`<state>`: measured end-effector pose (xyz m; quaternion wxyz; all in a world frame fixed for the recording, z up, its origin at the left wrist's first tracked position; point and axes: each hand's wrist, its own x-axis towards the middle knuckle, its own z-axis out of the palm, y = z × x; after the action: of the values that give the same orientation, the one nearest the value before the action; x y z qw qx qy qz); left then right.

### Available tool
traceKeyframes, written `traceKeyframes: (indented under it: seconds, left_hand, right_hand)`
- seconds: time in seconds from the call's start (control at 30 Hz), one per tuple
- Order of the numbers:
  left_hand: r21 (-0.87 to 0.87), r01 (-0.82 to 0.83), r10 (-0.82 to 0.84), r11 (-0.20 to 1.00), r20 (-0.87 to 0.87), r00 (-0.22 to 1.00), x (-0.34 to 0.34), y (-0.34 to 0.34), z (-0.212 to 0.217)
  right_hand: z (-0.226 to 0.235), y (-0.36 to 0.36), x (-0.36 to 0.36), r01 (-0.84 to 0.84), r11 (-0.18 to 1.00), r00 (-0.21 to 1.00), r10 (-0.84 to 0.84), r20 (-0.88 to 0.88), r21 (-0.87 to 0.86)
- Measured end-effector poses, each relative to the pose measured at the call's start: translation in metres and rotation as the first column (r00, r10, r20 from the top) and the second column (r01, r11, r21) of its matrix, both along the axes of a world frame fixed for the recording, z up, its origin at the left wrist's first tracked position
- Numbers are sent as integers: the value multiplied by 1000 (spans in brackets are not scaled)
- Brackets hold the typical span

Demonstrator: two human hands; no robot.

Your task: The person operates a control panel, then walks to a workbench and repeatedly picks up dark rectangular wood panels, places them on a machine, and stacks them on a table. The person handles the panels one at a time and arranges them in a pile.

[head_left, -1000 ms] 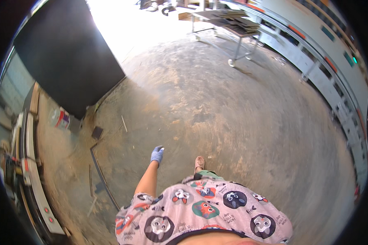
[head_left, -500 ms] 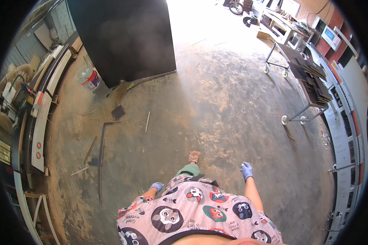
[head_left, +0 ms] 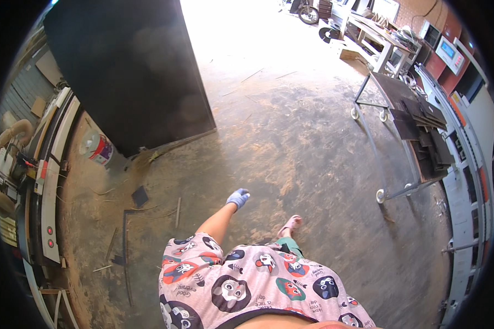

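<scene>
My left hand (head_left: pixel 238 198), in a light blue-grey glove, is held out in front of my body above the bare concrete floor. Its fingers look loosely curled, and I see nothing in them. No object is near enough for it to touch. My right hand is out of sight, behind the patterned shirt (head_left: pixel 269 285) or beyond the picture. One foot in a pinkish shoe (head_left: pixel 291 223) is stretched forward on the floor.
At the far left stands a tall dark panel (head_left: pixel 132 77), a white bucket (head_left: pixel 97 148) beside it. Strips and scraps (head_left: pixel 140 196) lie at the left. A wheeled cart (head_left: pixel 387 90) with dark boards (head_left: pixel 422 123) stands right, by a long machine (head_left: pixel 469 181). A wooden bench (head_left: pixel 376 33) is behind.
My left hand has swung forward, and my right hand has gone out of view. The other foot now leads. The panel, bucket and cart appear nearer.
</scene>
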<state>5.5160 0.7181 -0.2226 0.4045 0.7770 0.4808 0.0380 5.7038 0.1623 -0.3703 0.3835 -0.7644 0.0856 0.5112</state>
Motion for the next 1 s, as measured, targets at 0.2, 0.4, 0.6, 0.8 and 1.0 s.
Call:
traceKeyframes:
  seconds: [0.2,0.4,0.6,0.8,1.0]
  left_hand:
    - [-168,-129,132,977,10,991,130,17,-41]
    - [-359,-226,114,905,-307,945,168,30,-60]
    - [-455,27,-236,890,-409,882,200,122,-116]
    - [-206,428,-470,880,-501,727,320,314,-112]
    - [-74,99,-109,992,-158,981,398,373,-55]
  right_hand:
    - [15,82,200,60,998,998,-61,29,28]
    - [35,285,411,29,973,942,-103,319,228]
    - [121,465,534,118,877,905,-288,313,465]
    - [194,551,630,449,762,826,-553,107,467]
    - [245,436,647,611,495,674,-734,-79,618]
